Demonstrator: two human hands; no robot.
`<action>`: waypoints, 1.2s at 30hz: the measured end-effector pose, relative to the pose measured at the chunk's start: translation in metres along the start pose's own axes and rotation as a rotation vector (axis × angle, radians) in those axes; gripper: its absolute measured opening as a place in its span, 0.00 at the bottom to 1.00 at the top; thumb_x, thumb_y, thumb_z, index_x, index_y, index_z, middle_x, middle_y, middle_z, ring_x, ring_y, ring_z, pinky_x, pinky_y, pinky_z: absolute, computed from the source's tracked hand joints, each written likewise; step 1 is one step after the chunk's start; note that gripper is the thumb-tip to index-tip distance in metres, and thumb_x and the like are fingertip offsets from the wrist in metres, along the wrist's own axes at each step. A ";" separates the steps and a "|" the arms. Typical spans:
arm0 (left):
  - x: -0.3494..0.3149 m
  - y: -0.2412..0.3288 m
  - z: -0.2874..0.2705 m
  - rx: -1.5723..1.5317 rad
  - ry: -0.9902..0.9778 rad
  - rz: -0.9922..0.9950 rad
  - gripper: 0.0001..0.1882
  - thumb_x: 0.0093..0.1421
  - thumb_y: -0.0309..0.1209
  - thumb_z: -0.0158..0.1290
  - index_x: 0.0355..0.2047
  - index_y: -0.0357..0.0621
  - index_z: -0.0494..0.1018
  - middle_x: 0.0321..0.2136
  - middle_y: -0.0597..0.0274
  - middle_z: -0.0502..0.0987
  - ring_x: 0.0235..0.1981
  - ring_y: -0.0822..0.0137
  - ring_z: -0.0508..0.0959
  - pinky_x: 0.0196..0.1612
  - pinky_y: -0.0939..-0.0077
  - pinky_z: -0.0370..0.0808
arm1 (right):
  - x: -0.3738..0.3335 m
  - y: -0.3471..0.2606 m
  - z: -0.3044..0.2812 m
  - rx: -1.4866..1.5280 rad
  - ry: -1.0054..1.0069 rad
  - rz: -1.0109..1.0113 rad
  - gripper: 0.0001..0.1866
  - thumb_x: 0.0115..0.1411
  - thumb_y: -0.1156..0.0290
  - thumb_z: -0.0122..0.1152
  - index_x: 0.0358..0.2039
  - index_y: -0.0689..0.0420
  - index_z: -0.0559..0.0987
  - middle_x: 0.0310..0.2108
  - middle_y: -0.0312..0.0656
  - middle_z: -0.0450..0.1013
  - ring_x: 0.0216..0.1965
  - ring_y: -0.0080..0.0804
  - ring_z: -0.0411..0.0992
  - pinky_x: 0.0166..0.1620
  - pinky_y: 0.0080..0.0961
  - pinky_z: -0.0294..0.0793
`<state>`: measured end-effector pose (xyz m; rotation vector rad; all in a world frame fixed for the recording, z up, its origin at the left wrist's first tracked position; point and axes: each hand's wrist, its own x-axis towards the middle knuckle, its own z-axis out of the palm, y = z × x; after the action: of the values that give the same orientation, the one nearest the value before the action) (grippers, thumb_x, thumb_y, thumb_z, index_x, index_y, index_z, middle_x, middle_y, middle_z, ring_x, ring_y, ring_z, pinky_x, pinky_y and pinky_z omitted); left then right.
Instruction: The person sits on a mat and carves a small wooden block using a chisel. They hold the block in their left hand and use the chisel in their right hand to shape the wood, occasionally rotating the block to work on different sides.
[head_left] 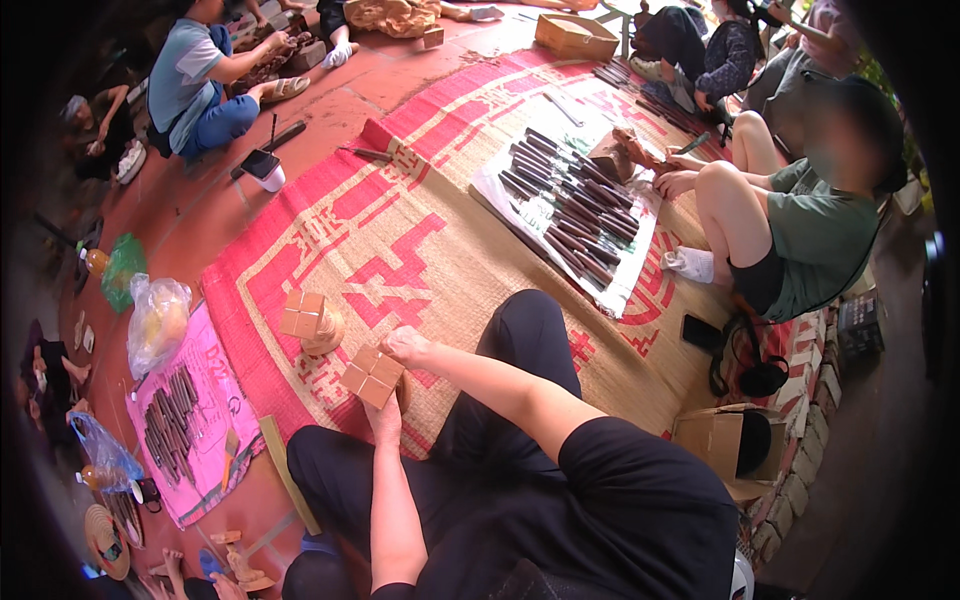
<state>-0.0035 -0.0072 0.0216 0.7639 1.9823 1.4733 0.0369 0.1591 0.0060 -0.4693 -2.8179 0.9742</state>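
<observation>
- left grip [387, 418]: centre of the frame, just below the middle; fingers clamped on the lower edge of a brown square block with grooves crossing on its top [368, 376].
- right grip [405, 347]: fingers curled in at the upper right corner of the same block, touching it; whether they pinch it, cannot tell.
- the block: held centre left, top face toward the viewer, above the red-and-tan woven mat [455, 250]. a rounded tan piece [404, 393] shows at its right, partly hidden.
- second brown square block, likewise cross-grooved [303, 314]: up and left of the first, by a rounded tan wooden piece [328, 333].
- long flat yellowish strip [288, 475]: lower left, beside the person's dark-trousered left knee.
- pink printed sheet [228, 405]: left of the frame, bearing a row of slim dark tools [172, 425].
- clear plastic bag with yellowish contents [160, 318]: above that sheet; green plastic bag [124, 270] beyond.
- black flat phone [703, 333]: right of the frame, on the mat.
- white sheet [640, 255]: upper right of centre, laid with dark-handled tools [575, 200].
- co-worker in a green shirt [825, 230]: right, hands at a brown carved piece [635, 150].
- brown cardboard box [575, 37]: top of the frame.
</observation>
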 end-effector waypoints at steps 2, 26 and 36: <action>-0.002 -0.006 -0.003 -0.015 -0.017 -0.039 0.29 0.57 0.40 0.50 0.52 0.34 0.57 0.51 0.46 0.62 0.53 0.56 0.63 0.54 0.66 0.59 | -0.004 -0.005 -0.008 0.017 -0.029 -0.041 0.10 0.47 0.63 0.54 0.21 0.58 0.73 0.24 0.46 0.72 0.27 0.45 0.71 0.28 0.36 0.69; -0.007 0.000 -0.003 -0.076 0.026 0.009 0.26 0.57 0.40 0.51 0.49 0.34 0.61 0.47 0.47 0.64 0.49 0.56 0.65 0.51 0.66 0.61 | -0.024 -0.034 -0.013 0.163 0.229 -0.067 0.10 0.49 0.66 0.52 0.32 0.51 0.75 0.24 0.47 0.71 0.28 0.45 0.72 0.27 0.38 0.71; 0.002 -0.025 -0.004 0.002 -0.014 0.017 0.27 0.56 0.40 0.51 0.50 0.35 0.60 0.48 0.45 0.62 0.51 0.52 0.63 0.53 0.64 0.59 | -0.011 -0.002 0.010 -0.058 0.035 0.043 0.08 0.49 0.66 0.53 0.30 0.50 0.75 0.25 0.44 0.73 0.28 0.45 0.72 0.28 0.37 0.71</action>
<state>-0.0105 -0.0146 -0.0015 0.7915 1.9719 1.4717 0.0447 0.1488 -0.0008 -0.5507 -2.8226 0.8849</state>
